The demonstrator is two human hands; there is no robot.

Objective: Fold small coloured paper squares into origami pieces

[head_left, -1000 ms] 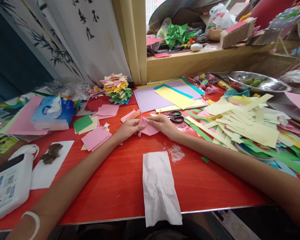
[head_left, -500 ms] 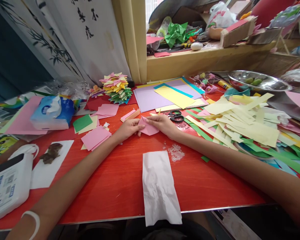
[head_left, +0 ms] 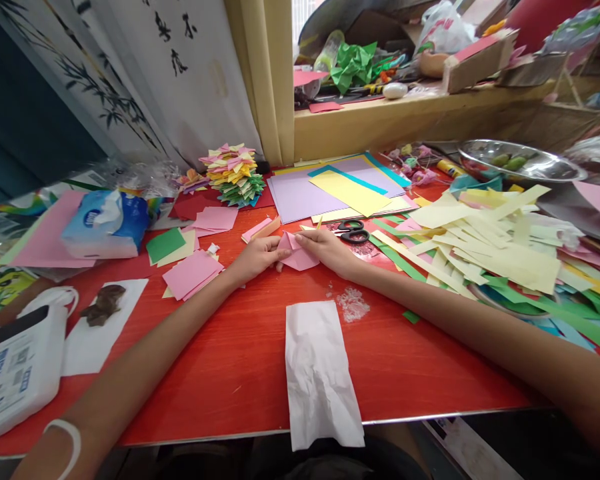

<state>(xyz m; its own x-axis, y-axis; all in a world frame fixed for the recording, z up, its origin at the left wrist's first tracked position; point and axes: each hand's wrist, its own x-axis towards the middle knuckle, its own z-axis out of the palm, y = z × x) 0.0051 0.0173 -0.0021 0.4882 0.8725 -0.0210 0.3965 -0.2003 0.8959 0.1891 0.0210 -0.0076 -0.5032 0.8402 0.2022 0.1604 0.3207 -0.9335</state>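
A small folded piece of pink paper (head_left: 300,259) is held between my two hands, just above the middle of the red table (head_left: 215,373). My left hand (head_left: 263,257) pinches its left side between thumb and fingers. On its right side, the fingers of my right hand (head_left: 325,250) are closed on the paper. Black-handled scissors (head_left: 354,233) lie just beyond my right wrist. Left of my left hand are stacked pink paper squares (head_left: 193,275) and a green square (head_left: 165,247). A narrow folded pink and orange paper (head_left: 261,230) lies behind the hands.
A white paper sheet (head_left: 323,373) overhangs the front edge. Heaped paper strips (head_left: 500,247) and a metal dish (head_left: 523,162) crowd the right. At the back stand a tower of folded papers (head_left: 233,177) and large sheets (head_left: 300,197). A tissue pack (head_left: 105,225) sits left.
The pink paper has shifted slightly in my fingers, and its folds look a little more parted at the top. Both hands stay in nearly the same place.
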